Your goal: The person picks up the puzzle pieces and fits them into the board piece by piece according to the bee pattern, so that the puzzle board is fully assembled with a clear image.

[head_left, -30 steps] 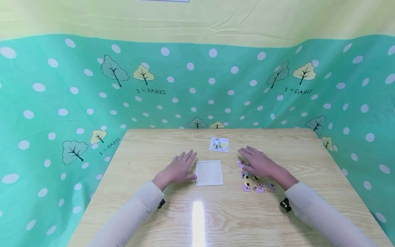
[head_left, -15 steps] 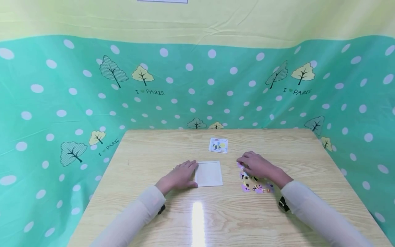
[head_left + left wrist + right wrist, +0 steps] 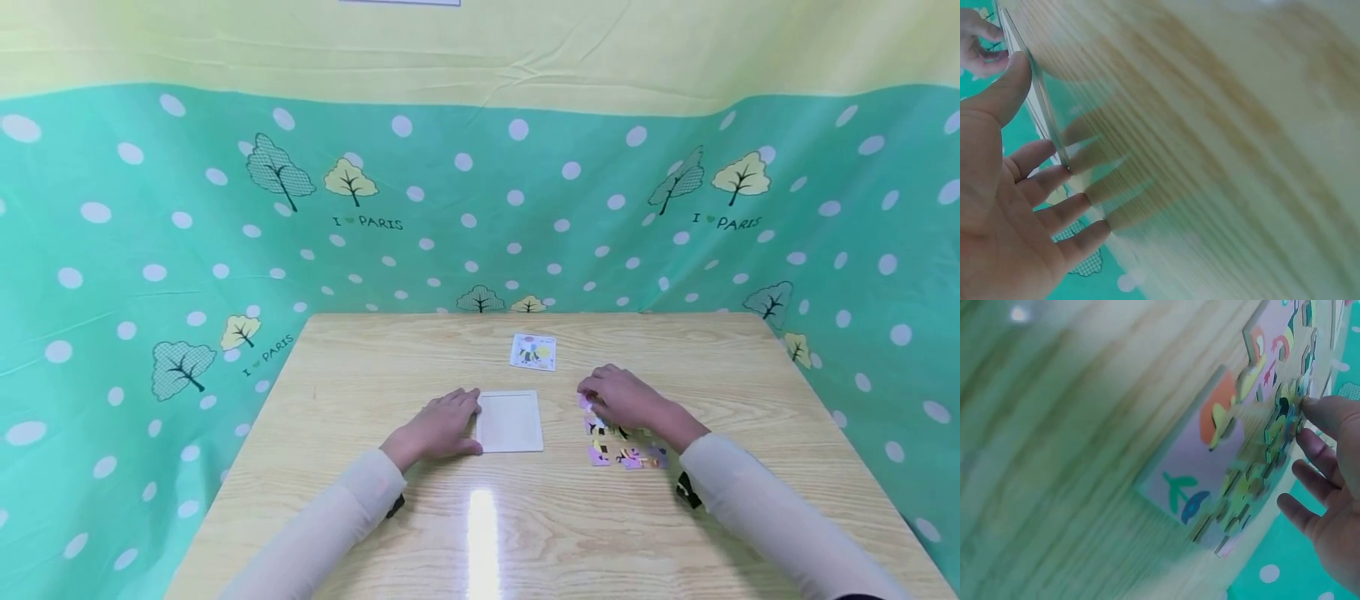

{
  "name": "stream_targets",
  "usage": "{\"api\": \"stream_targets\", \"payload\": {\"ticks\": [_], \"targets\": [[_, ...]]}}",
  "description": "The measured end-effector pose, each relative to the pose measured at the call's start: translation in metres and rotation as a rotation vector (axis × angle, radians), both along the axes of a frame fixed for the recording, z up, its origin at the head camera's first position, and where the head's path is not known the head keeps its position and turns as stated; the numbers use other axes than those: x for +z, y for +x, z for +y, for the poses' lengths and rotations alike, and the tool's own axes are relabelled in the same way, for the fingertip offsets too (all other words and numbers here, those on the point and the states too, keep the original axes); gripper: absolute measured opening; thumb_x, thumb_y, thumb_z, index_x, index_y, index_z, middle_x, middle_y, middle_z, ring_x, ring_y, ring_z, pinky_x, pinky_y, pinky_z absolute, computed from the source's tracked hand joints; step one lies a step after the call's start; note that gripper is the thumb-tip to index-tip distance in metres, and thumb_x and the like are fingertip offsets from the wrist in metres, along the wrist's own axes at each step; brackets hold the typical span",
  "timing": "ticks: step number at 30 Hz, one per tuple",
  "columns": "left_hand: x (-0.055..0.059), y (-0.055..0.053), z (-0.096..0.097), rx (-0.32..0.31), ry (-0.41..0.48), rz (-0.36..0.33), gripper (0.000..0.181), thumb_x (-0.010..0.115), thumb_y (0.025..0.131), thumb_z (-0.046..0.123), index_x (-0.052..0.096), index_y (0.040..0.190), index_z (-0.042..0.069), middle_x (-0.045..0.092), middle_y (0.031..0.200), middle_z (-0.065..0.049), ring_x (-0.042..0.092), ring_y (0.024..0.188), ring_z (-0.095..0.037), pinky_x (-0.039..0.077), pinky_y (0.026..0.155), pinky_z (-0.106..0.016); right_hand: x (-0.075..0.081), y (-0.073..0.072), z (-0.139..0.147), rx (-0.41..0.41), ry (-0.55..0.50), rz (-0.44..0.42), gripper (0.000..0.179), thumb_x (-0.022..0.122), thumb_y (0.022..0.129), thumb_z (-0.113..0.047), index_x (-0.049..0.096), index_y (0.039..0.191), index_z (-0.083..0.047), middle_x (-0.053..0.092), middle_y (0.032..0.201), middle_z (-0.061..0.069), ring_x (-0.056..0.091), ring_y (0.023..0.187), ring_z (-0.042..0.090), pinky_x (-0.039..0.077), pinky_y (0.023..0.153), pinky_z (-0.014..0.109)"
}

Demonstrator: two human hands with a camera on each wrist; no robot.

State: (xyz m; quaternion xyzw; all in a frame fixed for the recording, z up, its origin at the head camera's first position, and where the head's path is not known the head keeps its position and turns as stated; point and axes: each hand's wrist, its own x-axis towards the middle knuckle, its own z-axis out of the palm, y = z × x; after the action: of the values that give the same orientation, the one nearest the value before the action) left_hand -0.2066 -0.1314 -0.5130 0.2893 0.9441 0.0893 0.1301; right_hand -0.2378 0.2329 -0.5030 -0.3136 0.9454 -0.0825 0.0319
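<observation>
Jigsaw pieces [image 3: 632,457] lie right of a square puzzle tray [image 3: 510,422]. The left hand [image 3: 440,425], loosely spread, touches the tray's left edge; light pressure should steady it. The right hand [image 3: 628,398], thumb and index close together, reaches the pieces; its grip cannot be told. Pinching one by its edges seems best. Beyond the tray lies a bee picture card [image 3: 533,352].
</observation>
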Motion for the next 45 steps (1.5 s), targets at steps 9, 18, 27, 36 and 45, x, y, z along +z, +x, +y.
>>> {"api": "stream_targets", "payload": {"ticks": [9, 18, 27, 36, 45], "targets": [[-0.002, -0.002, 0.000, -0.018, -0.010, 0.025, 0.074, 0.071, 0.088, 0.058, 0.055, 0.139, 0.008, 0.036, 0.164, -0.016, 0.037, 0.150, -0.040, 0.039, 0.117, -0.060, 0.002, -0.007, -0.001, -0.019, -0.047, -0.010, 0.029, 0.070, 0.095, -0.023, 0.072, 0.121, -0.010, 0.070, 0.105, 0.002, 0.062, 0.106, 0.025, 0.054, 0.092, 0.047], [0.000, -0.002, 0.001, -0.011, -0.016, 0.019, 0.074, 0.072, 0.087, 0.059, 0.056, 0.139, 0.009, 0.036, 0.164, -0.015, 0.037, 0.150, -0.039, 0.039, 0.117, -0.060, 0.004, -0.010, -0.021, 0.008, -0.079, -0.062, 0.035, 0.070, 0.094, -0.024, 0.070, 0.126, -0.010, 0.068, 0.104, 0.000, 0.060, 0.102, 0.020, 0.053, 0.095, 0.045], [0.000, -0.001, 0.001, 0.007, -0.022, 0.006, 0.075, 0.073, 0.086, 0.059, 0.056, 0.139, 0.009, 0.036, 0.164, -0.015, 0.037, 0.150, -0.039, 0.040, 0.116, -0.060, 0.002, -0.010, -0.044, 0.038, -0.110, -0.093, 0.036, 0.069, 0.097, -0.030, 0.069, 0.129, -0.012, 0.069, 0.113, 0.001, 0.060, 0.108, 0.021, 0.053, 0.099, 0.045], [-0.003, -0.002, 0.000, 0.009, -0.019, 0.010, 0.074, 0.072, 0.087, 0.060, 0.055, 0.140, 0.011, 0.035, 0.165, -0.014, 0.036, 0.151, -0.038, 0.039, 0.117, -0.061, 0.001, -0.010, -0.075, 0.069, -0.144, -0.094, 0.034, 0.070, 0.096, -0.028, 0.071, 0.127, -0.013, 0.070, 0.111, -0.001, 0.060, 0.105, 0.016, 0.053, 0.097, 0.040], [0.000, -0.001, 0.001, 0.020, -0.021, 0.011, 0.077, 0.073, 0.086, 0.061, 0.055, 0.141, 0.011, 0.036, 0.164, -0.015, 0.036, 0.151, -0.038, 0.039, 0.117, -0.060, -0.001, -0.014, -0.103, 0.111, -0.139, -0.102, 0.034, 0.069, 0.097, -0.028, 0.071, 0.128, -0.014, 0.071, 0.119, 0.001, 0.062, 0.114, 0.020, 0.050, 0.107, 0.042]]}}
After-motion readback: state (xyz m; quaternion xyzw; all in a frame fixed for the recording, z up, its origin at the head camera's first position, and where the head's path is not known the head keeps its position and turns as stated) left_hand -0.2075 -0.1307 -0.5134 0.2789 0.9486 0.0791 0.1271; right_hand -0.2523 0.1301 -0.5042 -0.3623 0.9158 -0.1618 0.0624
